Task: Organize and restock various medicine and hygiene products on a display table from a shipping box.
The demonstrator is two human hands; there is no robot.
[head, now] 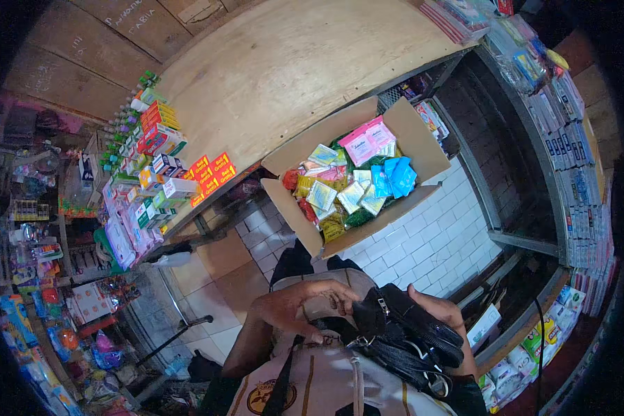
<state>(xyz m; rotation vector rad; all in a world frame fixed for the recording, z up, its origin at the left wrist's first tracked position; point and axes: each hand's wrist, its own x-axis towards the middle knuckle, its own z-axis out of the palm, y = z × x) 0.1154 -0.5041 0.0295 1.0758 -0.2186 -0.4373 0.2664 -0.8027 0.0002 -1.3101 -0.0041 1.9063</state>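
Note:
A black zippered bag [405, 325] with metal rings and a strap lies against my front. My right hand [437, 307] holds its right side, thumb raised along the edge and the other fingers hidden behind it. On the left side, my left hand [325, 299] grips the bag's edge with curled fingers, its thumb lower down near the strap [281, 379]. Beyond my knees stands an opened cardboard box [353, 242] filled with small packets. Among them are pink packs [366, 140], blue packets [395, 177] and pale yellow sachets [351, 197].
A wooden counter [301, 67] runs across the far side, with small boxes and bottles [156, 140] crowded at its left end. Stacked packs [561, 145] line the right shelf. A metal rod [171, 338] juts out low on the left. White tiles [437, 229] lie past the box.

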